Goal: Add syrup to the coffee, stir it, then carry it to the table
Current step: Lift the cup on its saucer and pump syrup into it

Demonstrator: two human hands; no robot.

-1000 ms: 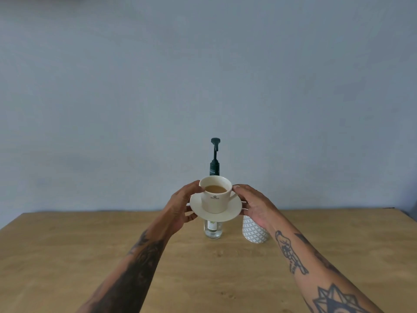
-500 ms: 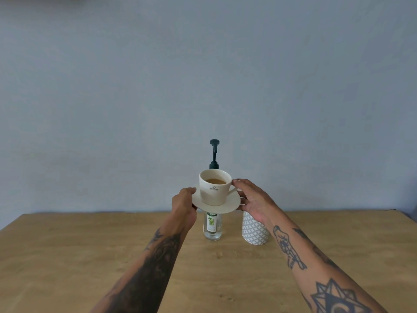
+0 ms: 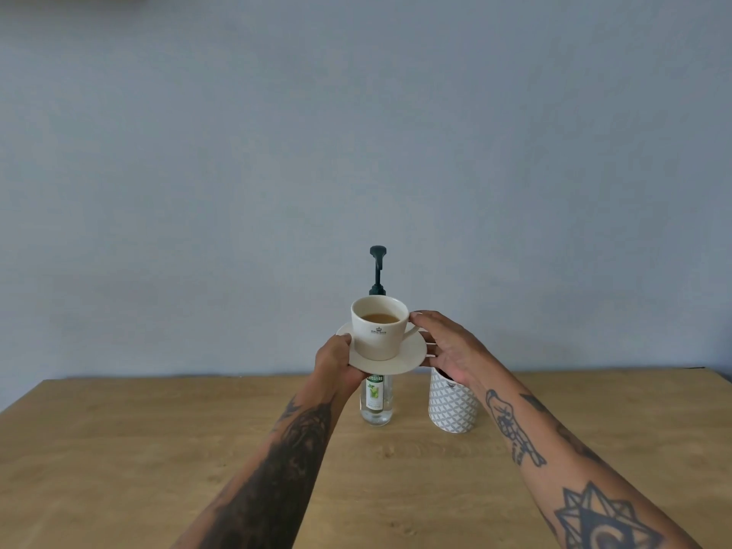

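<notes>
A cream cup (image 3: 379, 327) of light brown coffee stands upright on a matching saucer (image 3: 412, 360), and both are held in the air above the wooden desk (image 3: 119, 449), in front of a plain blue-grey wall (image 3: 356, 132). The left hand (image 3: 336, 360) grasps the saucer's rim at its 9 o'clock side, thumb on top of the edge and the fingers hidden underneath. The right hand (image 3: 447, 350) grasps the saucer at its 3 o'clock side, with the fingers spread along and under the rim; its uppermost finger touches the cup wall near the handle, which points toward 3 o'clock. The saucer sits roughly level, and the coffee surface lies well below the cup's lip.

Directly behind the cup, toward 12 o'clock, stands the syrup bottle (image 3: 375, 406): clear glass with a green and white label, its body showing beneath the saucer and its dark pump head (image 3: 377, 271) rising above the cup's rim. Just beside the bottle, at its 3 o'clock, a white container (image 3: 451, 410) with a grey lattice pattern stands on the desk, partly covered by the right wrist. Both forearms, tattooed, reach in from 6 o'clock. A spoon cannot be made out on the saucer.
</notes>
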